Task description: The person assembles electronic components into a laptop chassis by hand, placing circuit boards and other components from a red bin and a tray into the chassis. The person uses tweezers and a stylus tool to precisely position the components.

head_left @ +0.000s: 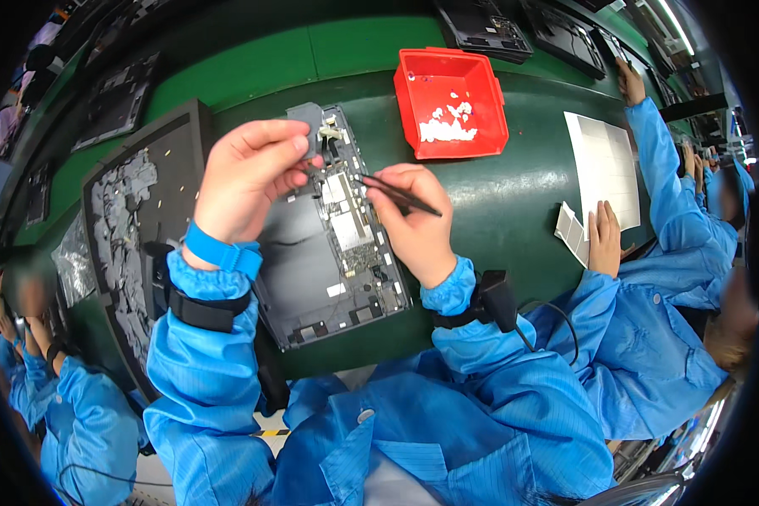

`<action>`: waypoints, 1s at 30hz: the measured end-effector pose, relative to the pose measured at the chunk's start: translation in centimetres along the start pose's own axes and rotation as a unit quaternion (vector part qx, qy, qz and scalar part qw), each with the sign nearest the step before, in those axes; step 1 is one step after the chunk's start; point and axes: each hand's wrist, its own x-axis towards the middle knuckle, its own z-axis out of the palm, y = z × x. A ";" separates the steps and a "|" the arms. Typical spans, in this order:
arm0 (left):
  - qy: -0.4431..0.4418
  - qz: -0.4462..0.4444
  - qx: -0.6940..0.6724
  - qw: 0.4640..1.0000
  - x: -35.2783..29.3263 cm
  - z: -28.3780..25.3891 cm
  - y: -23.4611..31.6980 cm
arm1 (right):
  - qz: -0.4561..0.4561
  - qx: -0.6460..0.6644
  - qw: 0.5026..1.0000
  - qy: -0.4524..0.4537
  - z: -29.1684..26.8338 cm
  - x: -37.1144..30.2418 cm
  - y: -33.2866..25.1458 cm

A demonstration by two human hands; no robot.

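Note:
An open laptop base (pixel 291 291) lies tilted on the bench in front of me, with its circuit board (pixel 352 232) and small parts exposed. Over its far end my left hand (pixel 249 173) is closed, thumb and fingertips pinching a thin grey flat piece (pixel 305 115). Part of that piece is hidden behind the fingers. My right hand (pixel 417 223) grips black tweezers (pixel 406 196), whose tips point left over the board, close to the left fingertips. Whether the tips touch anything is too small to tell. A blue strap (pixel 219 250) circles my left wrist.
A red bin (pixel 451 148) with small white scraps stands beyond my right hand. At left is a dark foam tray (pixel 196 139) of torn grey pieces, near a clear plastic bag (pixel 74 261). To the right, a co-worker's hand (pixel 603 240) rests by white sheets (pixel 603 164). More laptop parts (pixel 485 34) lie behind.

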 end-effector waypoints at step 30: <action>0.074 0.109 0.036 0.991 1.9 1.7 -4.7 | 0.206 0.172 0.960 0.076 -0.1 0.5 -1.2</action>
